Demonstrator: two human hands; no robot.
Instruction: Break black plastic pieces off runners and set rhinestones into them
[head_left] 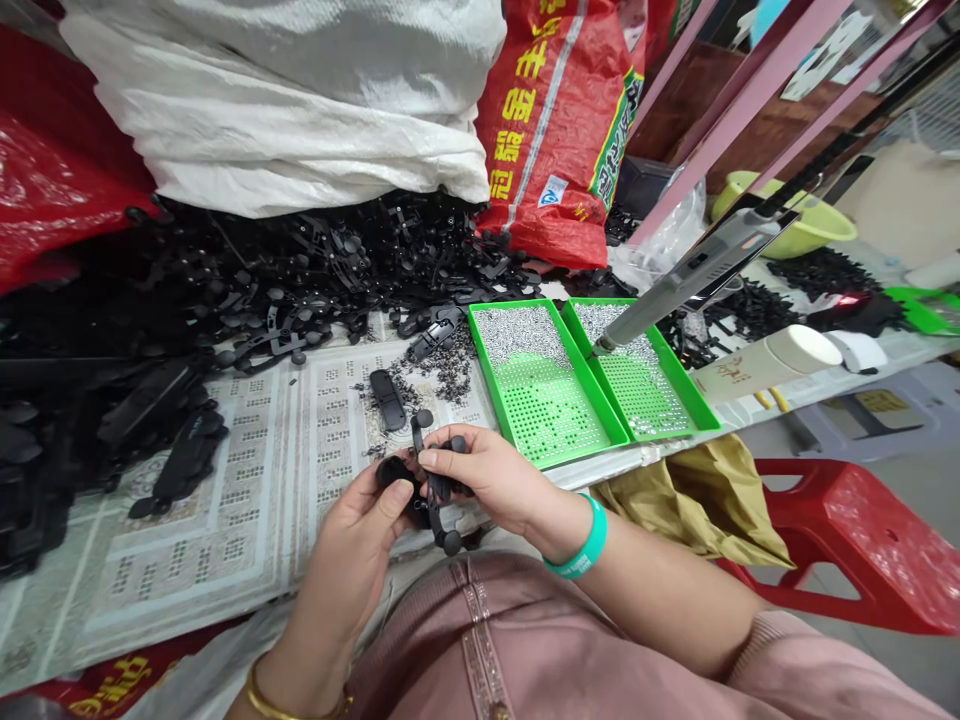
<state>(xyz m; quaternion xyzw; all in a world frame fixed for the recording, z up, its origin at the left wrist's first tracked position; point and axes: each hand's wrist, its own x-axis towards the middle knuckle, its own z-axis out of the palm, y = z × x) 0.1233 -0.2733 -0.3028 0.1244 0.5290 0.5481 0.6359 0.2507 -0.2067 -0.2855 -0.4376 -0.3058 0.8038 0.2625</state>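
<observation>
Close to my body, at the table's front edge, both hands meet around black plastic parts. My left hand (373, 522) is closed on a dark rounded plastic piece (395, 472), thumb on top. Thumb and fingers of my right hand (480, 472) pinch a black plastic bracket (436, 510) with round pads at its ends. The two pieces touch or overlap; whether they are joined I cannot tell. Just beyond my hands lies a flat oblong black part (387, 400), beside scattered tiny black pieces (448, 372).
Two green trays (551, 455) of small silvery screws stand to the right, an electric screwdriver (686, 270) hanging over one. Black parts (337, 245) heap along the back below white and red sacks (551, 130). A white bottle (765, 362) lies farther right; a red stool (862, 540) stands beside the table.
</observation>
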